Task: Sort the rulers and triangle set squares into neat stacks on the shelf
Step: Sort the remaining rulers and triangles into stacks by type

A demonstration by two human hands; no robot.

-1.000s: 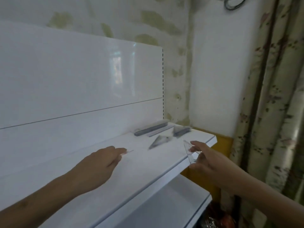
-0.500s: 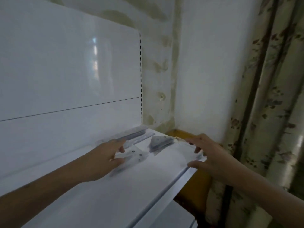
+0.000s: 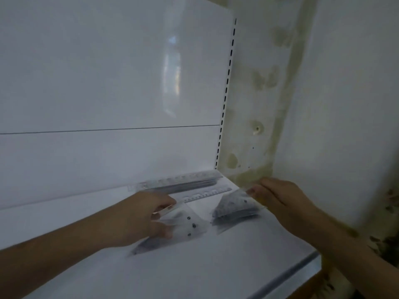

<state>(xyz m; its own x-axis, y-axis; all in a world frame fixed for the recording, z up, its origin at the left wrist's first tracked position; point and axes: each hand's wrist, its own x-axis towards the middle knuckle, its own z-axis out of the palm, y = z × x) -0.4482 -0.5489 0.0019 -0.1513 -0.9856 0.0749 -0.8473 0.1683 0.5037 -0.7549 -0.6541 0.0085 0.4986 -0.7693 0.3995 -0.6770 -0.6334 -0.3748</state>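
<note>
On the white shelf my left hand pinches one edge of a clear triangle set square and holds it just above the surface. To the right lies a stack of set squares. My right hand holds the corner of a clear set square lying on top of that stack. A stack of rulers lies along the back panel, with a single clear ruler in front of it.
The shelf's white back panel rises behind the rulers, and its slotted upright marks the right end. A stained wall stands close on the right. The shelf's front edge runs diagonally at lower right.
The view has moved in closer to the shelf's right end. My left hand has picked up a clear set square. My right hand carried its set square from the shelf's front edge onto the stack.
</note>
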